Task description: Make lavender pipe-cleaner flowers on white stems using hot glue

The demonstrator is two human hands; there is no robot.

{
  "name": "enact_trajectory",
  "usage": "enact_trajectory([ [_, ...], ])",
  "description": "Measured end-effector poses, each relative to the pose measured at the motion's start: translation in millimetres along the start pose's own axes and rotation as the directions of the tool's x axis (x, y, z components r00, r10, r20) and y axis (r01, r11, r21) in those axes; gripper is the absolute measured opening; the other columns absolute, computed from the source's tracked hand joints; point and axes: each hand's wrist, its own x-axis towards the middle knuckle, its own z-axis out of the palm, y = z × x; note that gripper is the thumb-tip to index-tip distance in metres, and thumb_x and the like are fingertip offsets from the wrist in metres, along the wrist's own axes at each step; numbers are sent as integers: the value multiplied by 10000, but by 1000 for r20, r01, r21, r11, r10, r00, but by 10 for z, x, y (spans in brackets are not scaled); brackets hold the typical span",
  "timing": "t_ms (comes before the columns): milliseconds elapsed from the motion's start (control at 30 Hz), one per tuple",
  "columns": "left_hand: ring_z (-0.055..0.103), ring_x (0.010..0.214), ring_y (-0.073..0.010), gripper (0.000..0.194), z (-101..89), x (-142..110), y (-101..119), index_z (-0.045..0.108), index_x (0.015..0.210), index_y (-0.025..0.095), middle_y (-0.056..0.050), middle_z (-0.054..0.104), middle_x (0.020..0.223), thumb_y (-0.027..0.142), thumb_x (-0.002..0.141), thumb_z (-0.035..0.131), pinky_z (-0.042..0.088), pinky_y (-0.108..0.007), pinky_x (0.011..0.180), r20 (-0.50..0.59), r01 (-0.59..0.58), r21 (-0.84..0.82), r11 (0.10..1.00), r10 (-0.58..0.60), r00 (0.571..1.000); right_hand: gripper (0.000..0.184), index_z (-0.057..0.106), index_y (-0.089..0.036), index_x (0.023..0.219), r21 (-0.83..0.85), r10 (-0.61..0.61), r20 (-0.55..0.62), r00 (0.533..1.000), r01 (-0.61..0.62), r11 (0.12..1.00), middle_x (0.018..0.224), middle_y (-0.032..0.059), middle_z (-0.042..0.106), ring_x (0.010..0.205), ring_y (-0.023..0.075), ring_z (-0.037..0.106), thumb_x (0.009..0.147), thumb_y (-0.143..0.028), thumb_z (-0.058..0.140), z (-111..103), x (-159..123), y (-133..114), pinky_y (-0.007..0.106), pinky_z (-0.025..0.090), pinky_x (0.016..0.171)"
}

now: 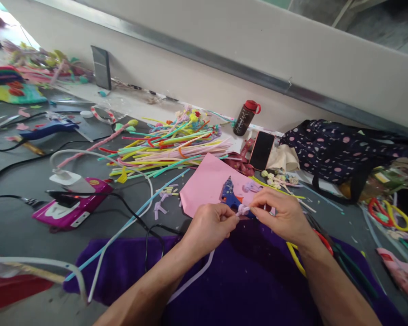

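Note:
My left hand (212, 222) and my right hand (279, 213) meet in front of me, thumb and fingertips pinched on a small lilac pipe-cleaner piece (242, 209). The piece looks bent into small loops; its ends are partly hidden by my fingers. Just behind it a blue glue gun (228, 192) rests on a pink sheet (204, 181). Another lilac twisted piece (251, 186) is on the sheet by my right hand. Short lilac bits (160, 208) lie left of the sheet. A pale lilac strip (195, 276) hangs below my left hand over the purple cloth (251, 280).
Bundled pipe cleaners (177, 149) lie behind the sheet. A magenta power strip (75, 208) with cords is at left. A bottle (245, 118), a phone (261, 150) and a patterned bag (347, 154) stand towards the back right. Scissors (389, 213) lie at far right.

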Motion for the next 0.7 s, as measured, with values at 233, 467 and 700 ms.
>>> enact_trajectory([
  [233,421,402,-84,206,6,1,-17,628,566,170,32,528,425,299,708,552,249,-192,416,-1,-33,59,998,33,999,115,633,-191,847,-68,-99,126,987,108,992,814,44,655,776,164,595,831,-146,528,-13,3,45,298,466,708],
  [467,419,407,-83,195,7,3,-32,626,557,170,31,528,431,267,707,545,242,-192,421,-7,-75,90,993,75,997,125,633,-191,857,-130,-108,150,983,127,983,835,43,656,793,170,586,844,-145,518,7,-3,47,310,451,717],
  [700,421,409,-86,207,-7,1,-10,625,551,173,31,524,428,271,715,544,249,-198,429,1,-93,106,990,94,996,123,640,-191,841,-211,-110,157,982,142,967,820,45,660,773,177,585,845,-162,521,8,-9,34,316,448,711],
])
